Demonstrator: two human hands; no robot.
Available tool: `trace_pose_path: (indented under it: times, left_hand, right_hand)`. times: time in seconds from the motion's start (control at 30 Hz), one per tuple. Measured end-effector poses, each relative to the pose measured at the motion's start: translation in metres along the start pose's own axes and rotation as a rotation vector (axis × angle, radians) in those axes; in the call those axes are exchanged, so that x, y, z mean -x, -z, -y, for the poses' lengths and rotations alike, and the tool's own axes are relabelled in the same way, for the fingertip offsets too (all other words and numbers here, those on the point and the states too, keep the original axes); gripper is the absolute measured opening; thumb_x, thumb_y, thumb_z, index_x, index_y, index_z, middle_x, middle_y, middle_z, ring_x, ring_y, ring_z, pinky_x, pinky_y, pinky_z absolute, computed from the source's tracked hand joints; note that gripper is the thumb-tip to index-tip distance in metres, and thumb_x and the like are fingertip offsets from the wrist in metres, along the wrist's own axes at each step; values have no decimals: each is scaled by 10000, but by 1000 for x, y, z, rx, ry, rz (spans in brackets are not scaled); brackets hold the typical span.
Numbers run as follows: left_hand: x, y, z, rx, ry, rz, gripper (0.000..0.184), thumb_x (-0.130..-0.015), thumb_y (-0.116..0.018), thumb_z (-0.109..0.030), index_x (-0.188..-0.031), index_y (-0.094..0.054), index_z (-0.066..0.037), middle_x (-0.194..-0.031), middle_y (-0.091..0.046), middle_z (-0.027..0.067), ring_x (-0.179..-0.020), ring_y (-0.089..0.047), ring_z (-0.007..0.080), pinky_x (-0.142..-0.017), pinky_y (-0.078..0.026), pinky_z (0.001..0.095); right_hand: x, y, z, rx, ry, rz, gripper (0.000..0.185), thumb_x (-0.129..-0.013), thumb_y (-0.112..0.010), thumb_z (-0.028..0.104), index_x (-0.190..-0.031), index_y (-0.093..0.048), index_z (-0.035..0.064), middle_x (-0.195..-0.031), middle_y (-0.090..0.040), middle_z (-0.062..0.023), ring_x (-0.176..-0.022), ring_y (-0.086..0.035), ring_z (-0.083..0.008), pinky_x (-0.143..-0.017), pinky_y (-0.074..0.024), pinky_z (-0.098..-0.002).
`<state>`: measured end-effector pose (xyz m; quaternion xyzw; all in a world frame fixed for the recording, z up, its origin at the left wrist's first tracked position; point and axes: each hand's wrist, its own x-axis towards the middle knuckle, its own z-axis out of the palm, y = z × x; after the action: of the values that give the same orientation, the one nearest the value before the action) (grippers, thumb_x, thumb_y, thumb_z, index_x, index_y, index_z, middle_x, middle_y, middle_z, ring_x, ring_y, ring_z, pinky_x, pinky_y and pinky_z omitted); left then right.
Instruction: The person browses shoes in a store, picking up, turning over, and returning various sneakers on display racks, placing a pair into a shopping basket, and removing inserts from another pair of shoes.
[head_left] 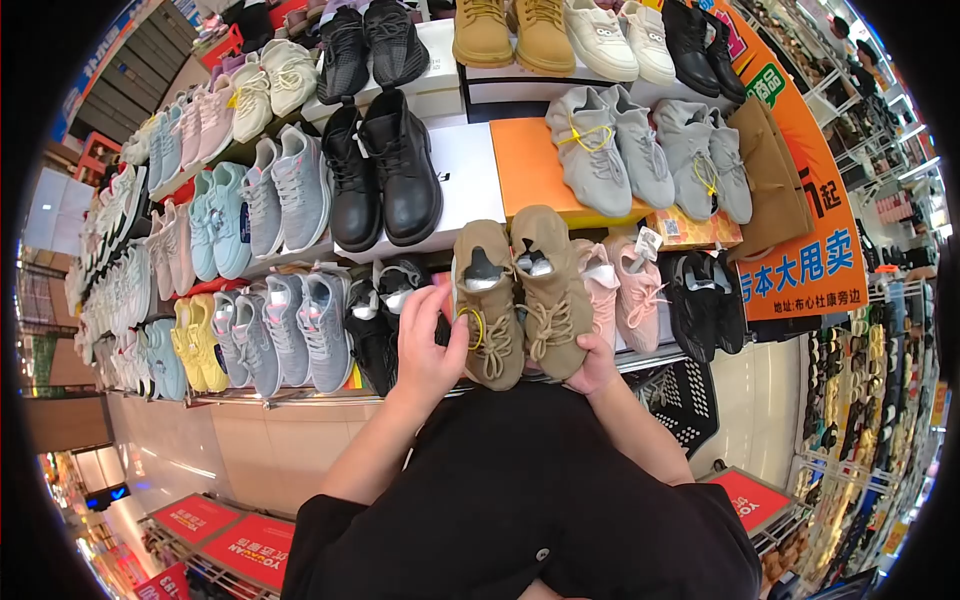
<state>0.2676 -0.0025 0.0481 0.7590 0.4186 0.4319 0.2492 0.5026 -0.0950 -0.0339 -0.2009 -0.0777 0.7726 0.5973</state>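
1. Yellow lace-up sneakers [200, 345] stand toward the left of the front row on the display rack [270, 403], with grey running sneakers [285, 330] just to their right.
2. Above and right of these, black ankle boots [400, 180] rest on a white shoe box [470, 180]; it is closed, so its contents cannot be told.
3. The left hand [425, 345] is open, fingers loosely bent, beside the outer side of the left brown sneaker [490, 310]. Its thumb is close to a yellow tie [482, 322] on that shoe; contact cannot be told.
4. The 2 brown sneakers lie straight ahead of the person, between the 2 hands, side by side. Their long axes run forward and away, toes toward the body, heels far. White stuffing shows inside both openings.
5. The right hand [594, 367] is nearer: it grips the toe end of the right brown sneaker [550, 310] from the outer side, thumb showing, other fingers mostly hidden.
6. Behind, an orange shoe box [520, 170] bears grey sneakers with a yellow tag loop [590, 150]; its inside is hidden.
7. Pink sneakers [637, 290] stand just right of the brown pair; below, a black perforated basket [690, 400] shows no readable contents.
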Motion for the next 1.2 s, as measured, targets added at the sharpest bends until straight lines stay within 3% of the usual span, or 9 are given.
trace_pose_path:
  times: [0.03, 0.1, 0.13, 0.3, 0.37, 0.4, 0.53, 0.77, 1.2]
  left_hand:
    - [-8, 3, -5, -2, 2, -5, 366, -812, -670, -14, -1166, -586, 27, -1109, -580, 180, -974, -598, 335, -862, -494, 384]
    - [-23, 6, -11, 47, -100, 98, 224, -807, -668, 17, -1029, -646, 19, -987, -631, 143, -832, -637, 313, -761, -525, 369]
    - [-33, 3, -13, 18, -166, 47, 123, -824, -663, -3, -947, -673, 2, -892, -665, 121, -775, -657, 303, -687, -535, 365]
    - [-55, 7, -17, -150, -61, 243, 154, -871, -656, -147, -964, -687, -29, -862, -684, 120, -841, -665, 318, -718, -534, 401]
    - [-64, 12, -28, -257, 55, 530, 216, -847, -704, -178, -973, -693, -2, -896, -700, 139, -889, -665, 339, -773, -530, 398]
    - [-64, 12, -29, -257, 53, 531, 216, -847, -704, -178, -973, -693, -2, -896, -700, 139, -889, -665, 339, -773, -530, 398]
    - [-52, 7, -27, -357, 88, 789, 666, -784, -761, -262, -1297, -405, -32, -1193, -561, 216, -1009, -614, 409, -781, -525, 460]
    - [-28, -3, -19, -224, 119, 572, 595, -781, -770, -213, -1244, -451, -18, -1148, -591, 206, -966, -618, 425, -779, -528, 455]
    - [-25, 4, -19, -204, 142, 524, 481, -835, -719, -315, -1167, -518, -31, -1107, -606, 173, -914, -643, 377, -731, -543, 437]
  right_hand:
    - [-1, -2, 0, 22, 18, 10, 928, -713, -690, 235, -1515, -243, 99, -1452, -429, -160, -1285, -495, -355, -1051, -440, -541]
    - [-2, -9, 1, 46, 32, 23, 948, -701, -693, 217, -1519, -232, 95, -1463, -417, -155, -1313, -470, -341, -1080, -425, -504]
    - [-1, -13, 2, 62, 36, 31, 962, -693, -696, 201, -1522, -220, 88, -1471, -407, -154, -1333, -447, -333, -1098, -409, -484]
    - [-1, -9, 4, 123, 60, 35, 984, -675, -700, 155, -1520, -205, 61, -1478, -395, -157, -1351, -424, -330, -1115, -388, -478]
    - [-1, -6, 6, 126, 39, 48, 973, -675, -693, 138, -1515, -209, 49, -1475, -399, -158, -1345, -431, -333, -1119, -381, -482]
    - [0, -7, 6, 126, 41, 48, 973, -675, -693, 138, -1515, -209, 49, -1475, -399, -158, -1345, -431, -333, -1119, -381, -482]
    - [-1, -10, 5, 135, 76, 32, 923, -681, -655, 110, -1497, -234, 20, -1441, -435, -158, -1320, -462, -321, -1109, -393, -459]
    - [-1, -3, 4, 95, 64, 46, 895, -707, -635, 103, -1499, -227, 16, -1455, -418, -162, -1327, -455, -315, -1109, -391, -449]
    - [-3, 1, 4, 114, 13, 46, 887, -705, -655, 93, -1491, -252, 16, -1429, -462, -153, -1309, -478, -311, -1101, -399, -443]
